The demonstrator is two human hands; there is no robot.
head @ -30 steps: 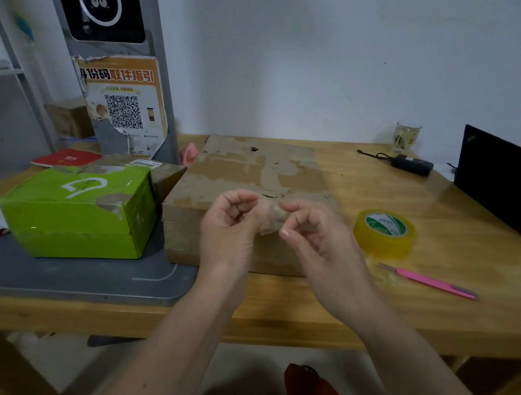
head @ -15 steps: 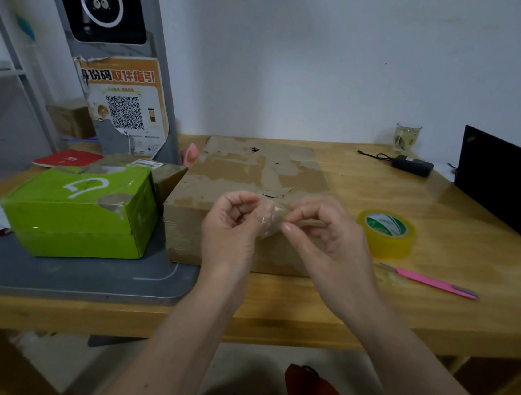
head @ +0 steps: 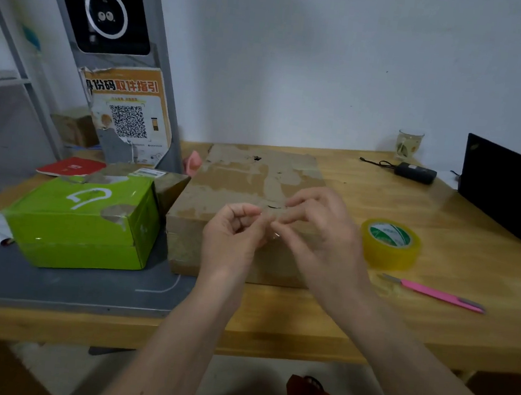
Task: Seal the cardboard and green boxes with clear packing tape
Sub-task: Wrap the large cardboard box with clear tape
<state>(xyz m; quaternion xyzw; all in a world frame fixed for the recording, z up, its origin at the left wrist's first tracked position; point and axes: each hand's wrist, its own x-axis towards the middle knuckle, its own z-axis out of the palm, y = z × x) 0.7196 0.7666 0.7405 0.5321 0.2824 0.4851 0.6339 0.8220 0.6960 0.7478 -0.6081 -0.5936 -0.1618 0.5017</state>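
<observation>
Beside the brown cardboard box (head: 247, 192), mottled with paler grey-tan patches where its skin is torn, my green box (head: 86, 221) is bright lime with a white curved mark on top and a torn brown spot. To the right of the cardboard box sits the tape roll (head: 389, 244), translucent yellow with a green-and-white label on its core, and nearer me a pink cutter (head: 435, 293) with a grey tip on the honey-yellow wooden table (head: 433, 318). Behind the green box hangs an orange and white poster (head: 128, 112) with a black QR pattern.

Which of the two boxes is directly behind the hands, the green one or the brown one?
The brown cardboard box: both hands work in front of it. The green box sits apart, to its left on the grey board.
</observation>
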